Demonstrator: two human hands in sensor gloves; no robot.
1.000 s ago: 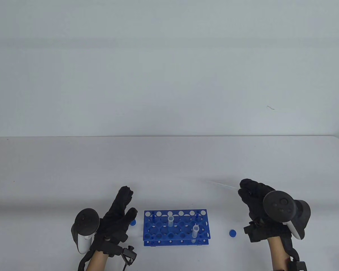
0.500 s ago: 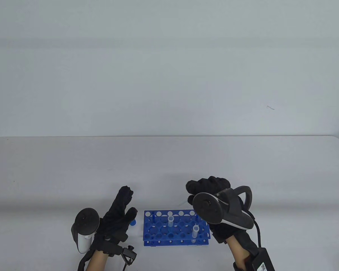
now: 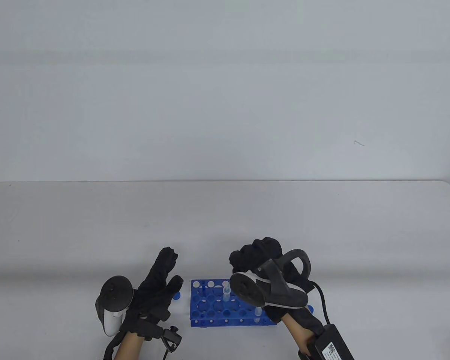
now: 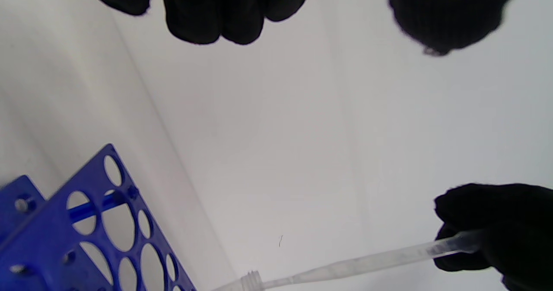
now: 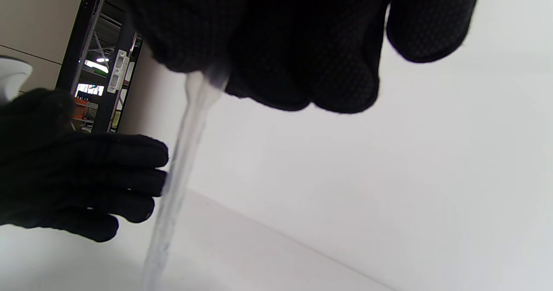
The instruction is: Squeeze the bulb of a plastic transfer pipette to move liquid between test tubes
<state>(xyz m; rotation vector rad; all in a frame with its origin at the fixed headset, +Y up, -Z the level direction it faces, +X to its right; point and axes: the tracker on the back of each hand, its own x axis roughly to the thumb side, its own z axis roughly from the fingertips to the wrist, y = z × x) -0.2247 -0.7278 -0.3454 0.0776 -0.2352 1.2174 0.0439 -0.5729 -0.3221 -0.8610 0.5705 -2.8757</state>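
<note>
Plastic pipette (image 4: 371,260) gripped, tip at tube (image 4: 252,279) rim.

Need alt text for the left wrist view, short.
A black-gloved right hand at lower right holds a clear plastic pipette, its tip entering the threaded mouth of a test tube at the bottom edge. A blue tube rack fills the lower left; the left hand's fingers hang from the top, holding nothing.

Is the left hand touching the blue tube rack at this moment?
Apart. In the table view, bare table shows between the left hand and the blue tube rack.
</note>
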